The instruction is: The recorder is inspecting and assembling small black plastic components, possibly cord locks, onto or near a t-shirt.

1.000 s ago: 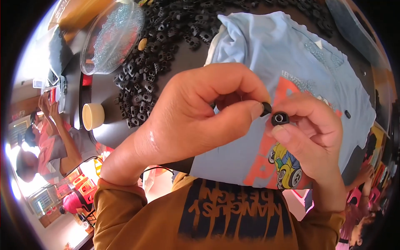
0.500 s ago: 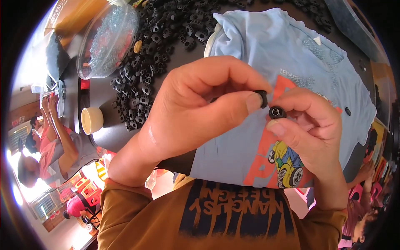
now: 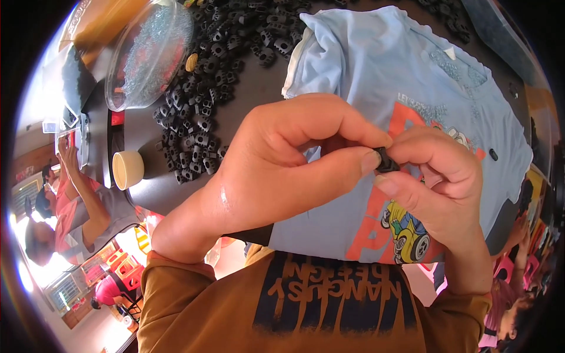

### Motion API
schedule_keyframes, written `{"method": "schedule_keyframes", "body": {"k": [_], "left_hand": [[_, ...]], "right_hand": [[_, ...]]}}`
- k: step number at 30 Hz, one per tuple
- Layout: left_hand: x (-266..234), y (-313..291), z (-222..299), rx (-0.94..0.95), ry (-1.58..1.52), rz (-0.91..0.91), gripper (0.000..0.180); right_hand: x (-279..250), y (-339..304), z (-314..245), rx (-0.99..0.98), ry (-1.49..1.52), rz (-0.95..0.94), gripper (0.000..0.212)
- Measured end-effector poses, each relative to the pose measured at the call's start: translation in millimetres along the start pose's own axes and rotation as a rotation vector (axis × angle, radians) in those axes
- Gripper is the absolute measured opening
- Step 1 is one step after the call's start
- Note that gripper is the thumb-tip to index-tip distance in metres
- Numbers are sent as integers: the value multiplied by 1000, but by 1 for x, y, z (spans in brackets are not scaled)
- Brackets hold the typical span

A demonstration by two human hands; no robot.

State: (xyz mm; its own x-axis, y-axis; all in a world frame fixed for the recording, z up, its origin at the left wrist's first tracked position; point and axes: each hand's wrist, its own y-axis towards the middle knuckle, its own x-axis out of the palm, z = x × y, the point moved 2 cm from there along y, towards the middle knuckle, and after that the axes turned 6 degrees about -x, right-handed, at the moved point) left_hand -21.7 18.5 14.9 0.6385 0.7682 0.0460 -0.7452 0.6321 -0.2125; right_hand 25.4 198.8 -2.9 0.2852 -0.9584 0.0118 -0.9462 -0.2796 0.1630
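Note:
My left hand (image 3: pixel 288 162) and my right hand (image 3: pixel 438 182) meet over a light blue T-shirt (image 3: pixel 365 65) spread on the table. Thumb and forefinger of each are pinched on small black plastic cord lock parts (image 3: pixel 386 160), which touch end to end. The fingertips partly hide where they join. A small black piece (image 3: pixel 493 154) lies on the shirt to the right of my right hand. Beyond my left hand, a big heap of black cord lock parts (image 3: pixel 191 120) covers the dark table.
A clear oval tub (image 3: pixel 112 88) of small shiny, spring-like bits stands at the far left. Nearer is a cream cup (image 3: pixel 128 169). Similar shiny bits lie on the shirt's neck. A clear bin (image 3: pixel 500 41) stands far right. Other people sit at left and right.
Half a second ago, the two black parts were apart, a metal ring-like coil showing inside the right one. My hands have come together, and the parts now touch.

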Motion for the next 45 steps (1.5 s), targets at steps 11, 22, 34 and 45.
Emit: {"method": "schedule_keyframes", "body": {"k": [11,22,34,45], "left_hand": [[-3,1,3,75,181,-9,14],[9,1,-5,500,753,142,21],[18,-5,-5,686,805,204,50],[18,1,-14,980,954,228,43]], "right_hand": [[-1,0,1,-36,-37,-10,22],[-1,-3,2,-87,-261,-15,19],[2,-7,2,292,387,133,15],[-3,-7,1,91,351,36,14]]}}
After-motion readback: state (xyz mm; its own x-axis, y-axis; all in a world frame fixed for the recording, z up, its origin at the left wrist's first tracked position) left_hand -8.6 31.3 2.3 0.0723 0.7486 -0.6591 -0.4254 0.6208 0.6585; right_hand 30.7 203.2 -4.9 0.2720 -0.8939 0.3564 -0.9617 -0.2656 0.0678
